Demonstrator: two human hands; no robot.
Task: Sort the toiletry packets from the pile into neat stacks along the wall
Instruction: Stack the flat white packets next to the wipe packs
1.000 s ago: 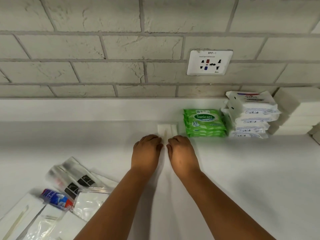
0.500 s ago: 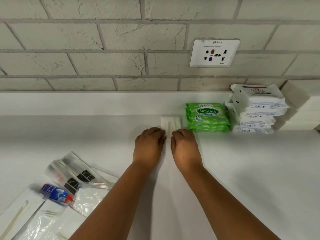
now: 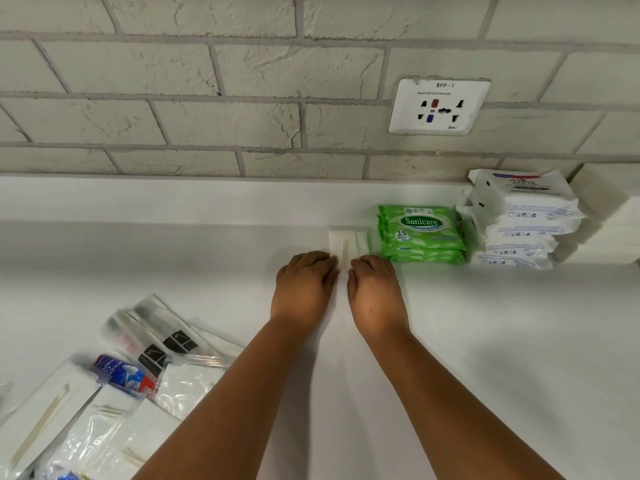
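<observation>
Fingers: both sets were curled down at the near edge of a small white packet (image 3: pixel 347 244); the tips were hidden under the knuckles, so a true grip could not be told.
Left hand (image 3: pixel 302 285): knuckles up on the counter (image 3: pixel 519 341), fingers bent at the packet's near left corner.
Right hand (image 3: pixel 375 290): knuckles up, just beside the left hand, fingers bent at the packet's near right corner.
Pile (image 3: pixel 114 386): lay near and left, well apart from the hands; clear sachets with thin sticks, black-marked sleeves and a red and blue tube overlapped loosely.
Small white packet: lay flat, far of the hands, close to the wall ledge, a thin pale stick showing through it.
Green Sanicare stack (image 3: pixel 420 233): stood just right of the white packet, several packs high.
White Dove stack (image 3: pixel 519 220): stood right of the green stack, taller and slightly uneven.
White boxes (image 3: pixel 609 216): sat at the far right edge.
Socket plate (image 3: pixel 439 106): was set in the pale brick wall (image 3: pixel 173 116) above the stacks.
</observation>
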